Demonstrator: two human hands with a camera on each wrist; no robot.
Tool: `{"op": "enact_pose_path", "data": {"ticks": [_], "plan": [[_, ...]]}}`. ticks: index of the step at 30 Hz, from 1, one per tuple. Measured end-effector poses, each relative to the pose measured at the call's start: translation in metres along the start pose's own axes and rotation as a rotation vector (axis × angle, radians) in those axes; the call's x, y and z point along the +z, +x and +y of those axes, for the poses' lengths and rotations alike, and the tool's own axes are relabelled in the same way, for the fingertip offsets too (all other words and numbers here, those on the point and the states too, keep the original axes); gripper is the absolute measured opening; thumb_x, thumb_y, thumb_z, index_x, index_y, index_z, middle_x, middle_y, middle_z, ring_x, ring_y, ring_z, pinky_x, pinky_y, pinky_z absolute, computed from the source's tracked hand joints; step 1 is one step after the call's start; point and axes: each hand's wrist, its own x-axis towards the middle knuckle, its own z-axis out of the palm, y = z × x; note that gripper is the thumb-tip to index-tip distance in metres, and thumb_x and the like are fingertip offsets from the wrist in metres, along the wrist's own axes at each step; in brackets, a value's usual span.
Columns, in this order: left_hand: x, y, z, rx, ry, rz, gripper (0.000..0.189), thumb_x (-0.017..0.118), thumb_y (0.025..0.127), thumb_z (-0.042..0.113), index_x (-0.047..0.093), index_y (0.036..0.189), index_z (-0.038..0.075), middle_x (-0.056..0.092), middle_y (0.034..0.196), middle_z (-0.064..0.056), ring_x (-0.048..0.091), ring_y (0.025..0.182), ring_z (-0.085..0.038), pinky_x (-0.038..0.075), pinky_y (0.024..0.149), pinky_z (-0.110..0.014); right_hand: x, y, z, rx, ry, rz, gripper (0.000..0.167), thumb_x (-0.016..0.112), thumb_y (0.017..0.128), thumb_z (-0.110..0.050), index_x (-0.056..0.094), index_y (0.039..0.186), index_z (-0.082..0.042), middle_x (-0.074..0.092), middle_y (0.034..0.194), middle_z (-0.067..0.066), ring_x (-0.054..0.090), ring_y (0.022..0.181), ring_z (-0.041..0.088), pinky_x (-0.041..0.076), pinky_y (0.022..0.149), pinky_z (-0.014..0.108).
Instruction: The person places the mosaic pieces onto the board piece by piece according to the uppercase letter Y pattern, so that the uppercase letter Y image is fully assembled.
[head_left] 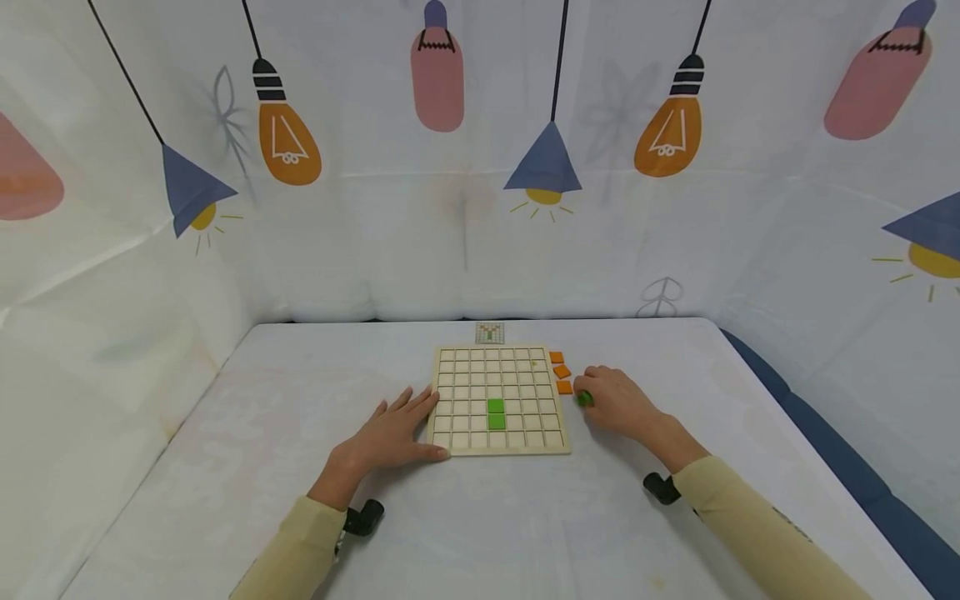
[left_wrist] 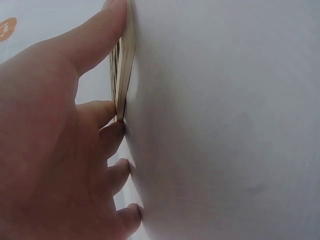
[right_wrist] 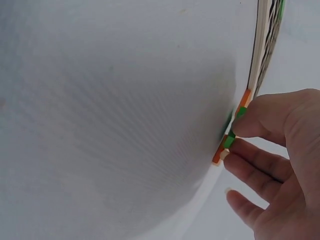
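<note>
A pale wooden grid board (head_left: 530, 422) lies on the white table, with two green square tiles (head_left: 496, 406) in neighbouring cells of one column. My left hand (head_left: 388, 432) rests at the board's left side, fingers spread, the thumb by its near corner. In the left wrist view the thumb and fingertips meet the board's edge (left_wrist: 129, 45). Just right of the board, my right hand (head_left: 621, 405) pinches a green tile (right_wrist: 229, 140) between thumb and fingers. Three orange tiles (head_left: 565, 387) lie between that hand and the board.
A small pattern card (head_left: 490, 333) sits behind the board's far edge. The white table (head_left: 480, 525) reaches back to a hanging cloth printed with lamps and bulbs (head_left: 405, 242). Blue padding (head_left: 832, 450) runs along the table's right side.
</note>
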Motion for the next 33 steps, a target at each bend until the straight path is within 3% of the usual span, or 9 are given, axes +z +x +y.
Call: {"op": "enact_pose_path", "data": {"ticks": [13, 24, 33], "plan": [[-0.001, 0.001, -0.001, 0.004, -0.001, -0.004, 0.099, 0.067, 0.083, 0.067, 0.024, 0.159, 0.020, 0.019, 0.167, 0.000, 0.011, 0.156, -0.033, 0.011, 0.122, -0.063, 0.003, 0.002, -0.001, -0.019, 0.004, 0.046, 0.018, 0.071, 0.078, 0.001, 0.070, 0.090, -0.012, 0.056, 0.080, -0.002, 0.043, 0.069, 0.013, 0.040, 0.065, 0.027], [0.002, 0.001, -0.001, -0.002, -0.008, 0.004, 0.099, 0.067, 0.082, 0.067, 0.025, 0.159, 0.020, 0.020, 0.167, 0.000, 0.012, 0.156, -0.033, 0.012, 0.122, -0.064, 0.004, 0.010, -0.007, 0.007, 0.015, 0.036, 0.013, 0.066, 0.085, -0.002, 0.072, 0.091, -0.012, 0.058, 0.083, -0.001, 0.045, 0.068, 0.014, 0.040, 0.065, 0.028], [-0.001, -0.002, 0.002, -0.004, -0.006, 0.001, 0.098, 0.068, 0.083, 0.065, 0.025, 0.159, 0.020, 0.020, 0.167, 0.000, 0.011, 0.156, -0.033, 0.011, 0.123, -0.063, 0.004, 0.015, -0.011, -0.011, 0.010, 0.020, 0.019, 0.069, 0.079, 0.001, 0.073, 0.093, -0.011, 0.059, 0.084, -0.001, 0.044, 0.067, 0.013, 0.042, 0.066, 0.028]]}}
